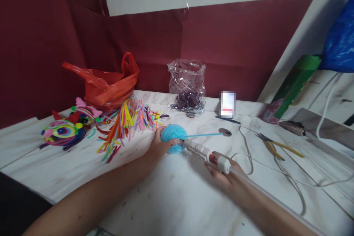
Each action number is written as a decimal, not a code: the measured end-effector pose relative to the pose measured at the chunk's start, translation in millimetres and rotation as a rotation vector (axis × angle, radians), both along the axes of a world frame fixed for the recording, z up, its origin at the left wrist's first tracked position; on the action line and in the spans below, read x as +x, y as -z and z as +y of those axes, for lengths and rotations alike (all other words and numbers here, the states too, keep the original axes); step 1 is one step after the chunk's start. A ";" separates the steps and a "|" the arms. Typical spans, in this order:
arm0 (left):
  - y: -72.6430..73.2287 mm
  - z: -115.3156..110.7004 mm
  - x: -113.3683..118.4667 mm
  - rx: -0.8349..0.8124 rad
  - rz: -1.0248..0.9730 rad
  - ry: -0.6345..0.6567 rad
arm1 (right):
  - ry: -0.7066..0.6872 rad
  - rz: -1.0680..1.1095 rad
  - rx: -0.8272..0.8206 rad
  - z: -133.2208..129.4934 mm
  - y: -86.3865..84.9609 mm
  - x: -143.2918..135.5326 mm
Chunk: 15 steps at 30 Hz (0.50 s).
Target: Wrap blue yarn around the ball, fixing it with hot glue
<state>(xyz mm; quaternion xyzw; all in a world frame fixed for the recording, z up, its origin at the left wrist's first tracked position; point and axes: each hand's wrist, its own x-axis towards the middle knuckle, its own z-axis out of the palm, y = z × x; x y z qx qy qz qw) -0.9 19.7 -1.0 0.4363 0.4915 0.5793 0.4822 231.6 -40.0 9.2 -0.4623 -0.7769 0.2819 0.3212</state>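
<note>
Wrapped around a light blue ball (174, 132), my left hand (158, 143) holds it just above the tabletop or on it; I cannot tell which. The ball looks coiled from fuzzy strands, and one blue pipe cleaner (204, 135) sticks out from it to the right. In my right hand (225, 173) is a white hot glue gun (200, 151), its nozzle pointed at the ball's lower right side, touching or very close. A long clear glue stick (249, 179) trails from the back of the gun.
Finished pipe-cleaner figures (63, 132), loose colourful pipe cleaners (124, 121) and a red plastic bag (110, 84) are at left. A clear bag (188, 88) stands behind. Yellow-handled pliers (276, 145), a white cord (250, 158) and a grey disc (225, 132) lie at right.
</note>
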 end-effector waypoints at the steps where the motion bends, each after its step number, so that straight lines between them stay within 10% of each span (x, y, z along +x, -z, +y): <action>1: 0.3 -0.2 0.1 0.005 0.005 0.003 | -0.006 -0.001 -0.003 0.0 -0.3 0.3; 15: 0.9 1.2 -0.3 0.001 0.027 0.012 | 0.023 0.000 0.032 1.2 3.2 -0.8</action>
